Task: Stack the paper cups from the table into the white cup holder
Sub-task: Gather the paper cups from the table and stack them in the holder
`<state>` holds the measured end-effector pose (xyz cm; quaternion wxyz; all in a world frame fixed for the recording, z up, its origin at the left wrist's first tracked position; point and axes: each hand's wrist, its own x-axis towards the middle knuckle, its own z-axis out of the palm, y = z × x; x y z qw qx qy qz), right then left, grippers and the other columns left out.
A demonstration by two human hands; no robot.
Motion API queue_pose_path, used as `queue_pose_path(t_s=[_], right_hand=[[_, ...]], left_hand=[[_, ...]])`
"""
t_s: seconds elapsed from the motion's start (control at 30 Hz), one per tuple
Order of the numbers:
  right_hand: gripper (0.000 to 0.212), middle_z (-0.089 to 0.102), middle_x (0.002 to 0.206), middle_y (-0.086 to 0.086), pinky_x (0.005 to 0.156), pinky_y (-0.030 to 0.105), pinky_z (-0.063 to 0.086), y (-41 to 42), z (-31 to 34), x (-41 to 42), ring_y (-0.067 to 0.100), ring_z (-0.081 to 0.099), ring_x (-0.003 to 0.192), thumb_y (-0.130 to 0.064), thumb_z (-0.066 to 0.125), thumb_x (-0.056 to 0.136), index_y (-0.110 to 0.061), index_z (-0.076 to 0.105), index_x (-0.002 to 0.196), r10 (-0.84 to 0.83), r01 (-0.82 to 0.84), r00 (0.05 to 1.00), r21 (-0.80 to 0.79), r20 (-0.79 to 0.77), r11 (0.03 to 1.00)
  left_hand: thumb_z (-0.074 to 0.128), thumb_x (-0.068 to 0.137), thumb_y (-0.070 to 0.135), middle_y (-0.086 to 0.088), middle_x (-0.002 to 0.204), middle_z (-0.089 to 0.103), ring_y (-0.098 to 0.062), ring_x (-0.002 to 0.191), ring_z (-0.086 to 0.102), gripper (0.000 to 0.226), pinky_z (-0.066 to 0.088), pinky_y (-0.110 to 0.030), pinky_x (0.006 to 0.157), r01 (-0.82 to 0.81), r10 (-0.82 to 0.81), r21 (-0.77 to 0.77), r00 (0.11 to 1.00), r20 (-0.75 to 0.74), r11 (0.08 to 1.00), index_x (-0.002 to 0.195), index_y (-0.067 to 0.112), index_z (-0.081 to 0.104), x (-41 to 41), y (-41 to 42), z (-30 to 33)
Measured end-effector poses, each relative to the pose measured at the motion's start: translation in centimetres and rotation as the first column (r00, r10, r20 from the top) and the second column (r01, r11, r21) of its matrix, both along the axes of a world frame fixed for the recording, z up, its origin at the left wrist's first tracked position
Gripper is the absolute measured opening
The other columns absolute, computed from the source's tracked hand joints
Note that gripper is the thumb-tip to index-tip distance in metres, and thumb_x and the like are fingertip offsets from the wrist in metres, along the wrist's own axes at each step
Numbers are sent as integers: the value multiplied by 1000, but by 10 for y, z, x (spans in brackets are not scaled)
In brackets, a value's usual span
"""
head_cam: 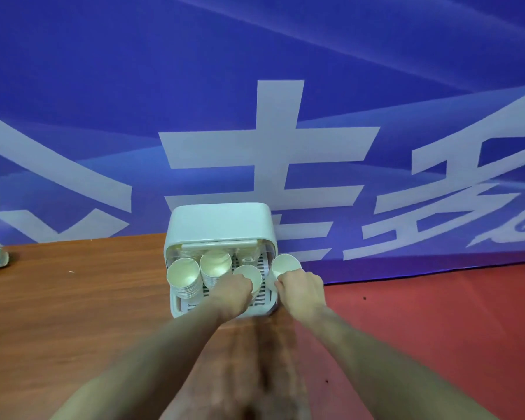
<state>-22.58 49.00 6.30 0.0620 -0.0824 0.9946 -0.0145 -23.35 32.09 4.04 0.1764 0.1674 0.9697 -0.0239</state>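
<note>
White cup holder (176,310) held two cup stacks (184,275) — left hand (232,291) and right hand (300,287) each gripped a paper cup (285,263).

The only writing stands on the blue banner (255,56) behind the tabletop: large white Chinese characters (273,153) in a bold brush-like face. The middle one, with a tall upright stroke crossed by several horizontal bars, is partly hidden at its foot by the holder (219,219), so it cannot be read for sure. The characters at the left edge and the right edge are cut off by the frame and cannot be read. The cups and the holder show no legible label or number.
</note>
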Motion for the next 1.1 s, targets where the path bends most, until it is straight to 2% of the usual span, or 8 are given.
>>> queue_pose_path(t_s=[0.17, 0.33, 0.53, 0.67, 0.77, 0.87, 0.93, 1.1], right_hand=[[27, 69, 100, 7, 66, 31, 34, -1, 5, 0, 31, 64, 93, -27, 43, 101, -16, 68, 101, 13, -13, 1000, 11, 10, 1000], [22, 69, 92, 7, 62, 31, 32, -12, 29, 0, 33, 64, 87, -20, 46, 98, -17, 68, 94, 78, -78, 996, 18, -36, 997], [19, 55, 77, 5, 48, 30, 15, -36, 48, 5, 32, 51, 73, -12, 50, 94, -17, 61, 80, 239, -238, 971, 89, -3, 967], [19, 66, 88, 8, 51, 30, 21, -52, 47, 4, 32, 61, 81, -14, 50, 95, -16, 68, 88, 278, -279, 960, 127, 24, 952], [19, 64, 86, 8, 48, 29, 20, -62, 37, 2, 33, 64, 86, -10, 50, 92, -15, 69, 90, 285, -288, 958, 155, 41, 945], [21, 67, 96, 10, 61, 30, 32, -70, 29, -2, 34, 64, 93, -7, 49, 91, -13, 68, 97, 290, -295, 955, 181, 56, 938], [23, 67, 103, 12, 68, 31, 36, -75, 22, -4, 34, 64, 98, -4, 50, 89, -10, 67, 104, 311, -323, 946, 204, 86, 924], [28, 67, 108, 9, 69, 31, 36, -77, 2, -4, 33, 64, 102, 0, 50, 88, -13, 66, 107, 325, -350, 935, 221, 139, 910]], left_hand=[[49, 98, 33, -16, 112, 65, -33, 102, 61, 33, 46, -35, 79, -1, 1, 12, 1000, -4, 1000, 109, 6, 64, 0, -2, 0], [46, 99, 32, -17, 109, 65, -33, 102, 61, 33, 43, -33, 76, 11, -9, 45, 999, -39, 999, 105, 5, 64, -7, -10, 24], [47, 90, 26, -10, 85, 70, -31, 81, 62, 23, 43, -32, 66, 79, -73, 187, 996, -42, 979, 85, 14, 66, -10, -32, 51], [49, 88, 28, -5, 85, 70, -27, 81, 62, 19, 43, -32, 66, 81, -65, 257, 995, -70, 963, 88, 18, 65, -5, -54, 58], [52, 88, 32, -3, 85, 69, -25, 83, 61, 18, 45, -31, 69, 54, -43, 264, 998, -48, 963, 94, 20, 64, 2, -72, 54], [53, 88, 34, -2, 82, 68, -26, 83, 63, 17, 47, -31, 70, 13, -11, 271, 1000, -12, 963, 94, 21, 63, 9, -90, 41], [54, 88, 35, -2, 88, 69, -24, 87, 62, 18, 45, -30, 69, -18, 17, 266, 1000, 5, 964, 94, 21, 63, 12, -100, 32], [53, 89, 36, -5, 97, 67, -25, 93, 60, 22, 40, -29, 70, -51, 51, 221, 999, 5, 974, 102, 22, 64, 15, -108, 13]])
